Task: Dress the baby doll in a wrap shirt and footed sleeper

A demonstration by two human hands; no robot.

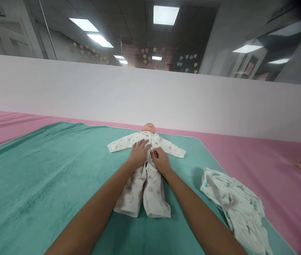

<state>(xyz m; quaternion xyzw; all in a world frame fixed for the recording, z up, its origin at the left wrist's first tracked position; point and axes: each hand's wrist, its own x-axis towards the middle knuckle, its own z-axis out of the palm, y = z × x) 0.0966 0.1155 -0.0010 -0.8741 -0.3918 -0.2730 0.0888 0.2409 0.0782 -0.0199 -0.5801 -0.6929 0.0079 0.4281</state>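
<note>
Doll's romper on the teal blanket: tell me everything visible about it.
White romper, soft-looking cloth with small pastel prints, on a doll lying face-up on the teal blanket. Sleeves spread sideways, legs toward the camera. Left hand presses flat on the chest; right hand pinches the front opening.

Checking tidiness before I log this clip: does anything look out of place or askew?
Only the spare garment: it lies crumpled, not flat, at the right edge of the teal blanket. The doll lies straight, with the left hand flat and the right hand pinching its sleepsuit.
</note>
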